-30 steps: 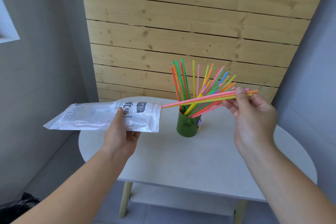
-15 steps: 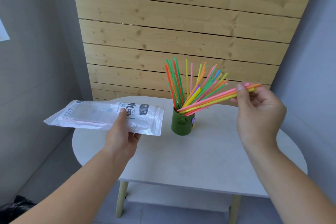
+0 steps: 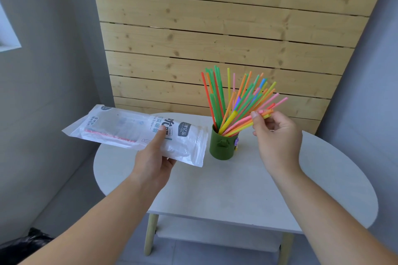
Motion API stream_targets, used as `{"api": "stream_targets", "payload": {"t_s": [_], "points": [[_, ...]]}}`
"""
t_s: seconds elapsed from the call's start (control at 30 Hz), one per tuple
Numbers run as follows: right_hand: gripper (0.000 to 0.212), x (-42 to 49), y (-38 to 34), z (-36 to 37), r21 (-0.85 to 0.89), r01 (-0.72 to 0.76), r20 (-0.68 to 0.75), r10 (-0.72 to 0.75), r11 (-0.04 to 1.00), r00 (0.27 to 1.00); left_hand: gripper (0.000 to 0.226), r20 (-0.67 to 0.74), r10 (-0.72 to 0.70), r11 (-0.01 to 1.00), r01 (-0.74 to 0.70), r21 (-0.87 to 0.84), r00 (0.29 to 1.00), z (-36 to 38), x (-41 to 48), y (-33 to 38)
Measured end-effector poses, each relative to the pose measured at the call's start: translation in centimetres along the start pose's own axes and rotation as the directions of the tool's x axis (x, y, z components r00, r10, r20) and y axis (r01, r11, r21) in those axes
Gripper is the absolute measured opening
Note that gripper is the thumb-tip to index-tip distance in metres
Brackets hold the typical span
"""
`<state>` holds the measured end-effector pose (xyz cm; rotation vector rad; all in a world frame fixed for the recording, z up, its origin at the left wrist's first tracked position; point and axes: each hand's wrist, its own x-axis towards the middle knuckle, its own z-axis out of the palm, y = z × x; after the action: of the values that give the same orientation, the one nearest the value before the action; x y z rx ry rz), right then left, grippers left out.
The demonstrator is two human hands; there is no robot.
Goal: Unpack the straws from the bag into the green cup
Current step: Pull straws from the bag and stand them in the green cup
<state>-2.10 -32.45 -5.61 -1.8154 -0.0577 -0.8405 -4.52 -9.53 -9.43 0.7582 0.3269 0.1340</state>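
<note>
Over a round white table (image 3: 237,189), we saw a person's left hand (image 3: 154,158) gripping a crinkled clear-and-white printed plastic bag (image 3: 137,133) from below, with the thumb pressed on its printed face and the fingers curled beneath. The bag hung almost flat in the air above the table's left edge, its right end just beside the cup. One thin pink straw (image 3: 109,134) showed through the film in the bag's left half.

The right hand (image 3: 277,135) pinched a small bundle of pink, orange and yellow plastic straws (image 3: 241,123) near their upper ends, between thumb and fingertips. The bundle slanted down to the left, and its lower ends sat inside the mouth of a short dark green cup (image 3: 223,146). That cup stood upright on the table, toward the far edge and about midway along it.

A fan of green, orange, yellow, pink and blue standing straws (image 3: 217,97) leaned outward from the cup. A small purple piece clung to the cup's right side; we could not tell what it was.

Behind the table rose a pale wooden plank wall (image 3: 215,28), with grey walls to either side. A lower shelf (image 3: 215,234) sat under the tabletop, and crumpled black plastic (image 3: 25,241) lay on the floor at lower left.
</note>
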Motion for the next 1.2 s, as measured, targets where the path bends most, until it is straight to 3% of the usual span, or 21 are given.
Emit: {"api": "stream_targets", "payload": {"t_s": [0.63, 0.77, 0.87, 0.93, 1.0, 1.07, 1.2], "points": [[0.01, -0.1, -0.2, 1.2, 0.032, -0.034, 0.089, 0.031, 0.999, 0.996, 0.041, 0.025, -0.006, 1.0, 0.006, -0.01, 1.0, -0.1, 0.0, -0.1], [0.037, -0.9, -0.5, 0.8, 0.053, -0.11, 0.079, 0.106, 0.993, 0.991, 0.042, 0.017, -0.003, 1.0, 0.003, -0.007, 1.0, -0.2, 0.1, 0.0], [0.042, -2.7, -0.3, 0.8, -0.042, -0.237, 0.056, 0.239, 0.971, 0.969, 0.041, 0.015, 0.005, 1.0, -0.005, -0.001, 1.0, -0.1, 0.1, 0.0], [0.044, -4.1, 0.0, 1.3, -0.061, -0.449, 0.144, 0.453, 0.891, 0.88, 0.04, 0.019, 0.024, 1.0, -0.024, 0.009, 1.0, 0.0, -0.1, 0.2], [0.048, -5.4, -0.2, 2.1, 0.051, -0.722, 0.328, 0.672, 0.69, 0.665, 0.04, 0.033, 0.054, 0.998, -0.055, 0.033, 0.998, 0.2, -0.3, 0.4], [0.053, -6.3, -1.0, 2.8, 0.198, -0.869, 0.475, 0.731, 0.453, 0.49, 0.038, 0.071, 0.098, 0.992, -0.103, 0.072, 0.993, 0.5, -0.7, 0.6], [0.06, -7.0, -2.6, 4.2, 0.405, -0.895, 0.595, 0.69, 0.185, 0.411, 0.038, 0.184, 0.182, 0.955, -0.218, 0.201, 0.966, 1.2, -1.7, 0.6]]}}
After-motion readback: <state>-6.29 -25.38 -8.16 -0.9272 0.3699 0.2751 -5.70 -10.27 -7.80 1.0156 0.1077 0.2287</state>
